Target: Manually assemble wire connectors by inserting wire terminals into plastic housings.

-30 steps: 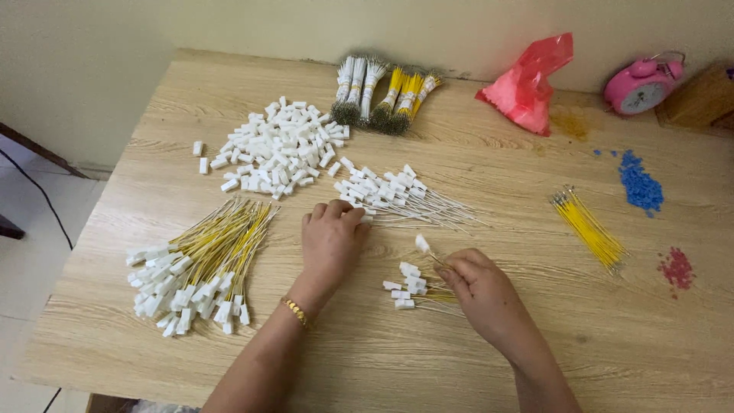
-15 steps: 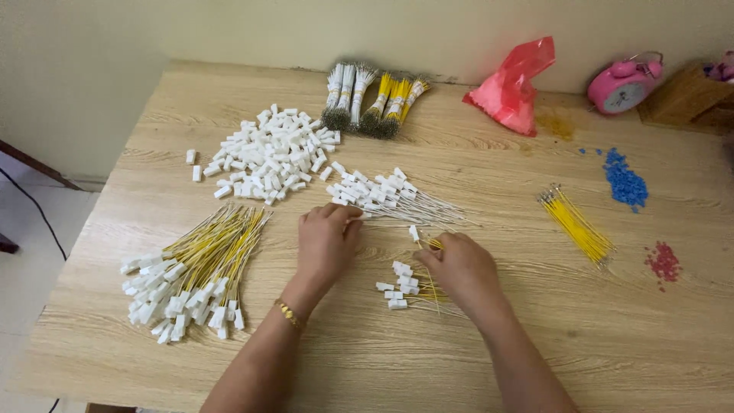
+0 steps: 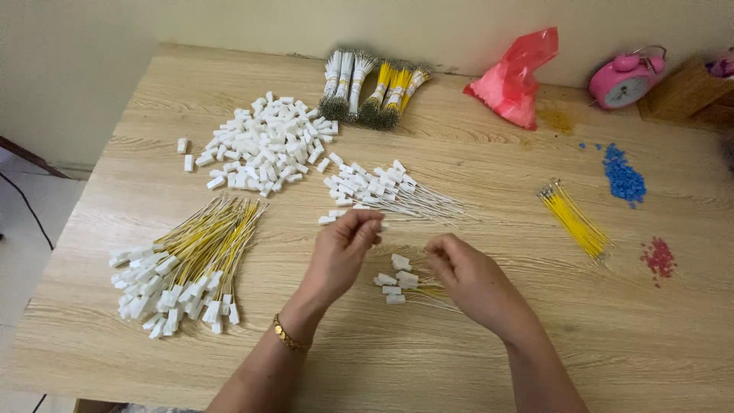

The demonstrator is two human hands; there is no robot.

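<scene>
My left hand [image 3: 342, 256] hovers over the wooden table [image 3: 459, 352], its fingertips pinched near a small white connector at the edge of a bunch of white wires with white connectors [image 3: 382, 193]. My right hand [image 3: 475, 284] rests lower, fingers curled over a few yellow wires with white connectors [image 3: 397, 279] lying between both hands. Whether it grips a wire is hidden by the fingers. A gold bracelet sits on my left wrist.
A large bundle of finished yellow wires with connectors [image 3: 187, 264] lies left. A heap of loose white connectors [image 3: 264, 145] sits behind. Wire bundles [image 3: 371, 84], a red plastic bag [image 3: 516, 73], a pink alarm clock [image 3: 623, 80], bare yellow wires [image 3: 575, 222], blue [image 3: 623, 176] and red beads [image 3: 659, 258] lie right.
Both hands moved nearer to me, off the white wire bunch. My left hand lifted and pinched its fingertips; my right hand drew back over the small yellow set.
</scene>
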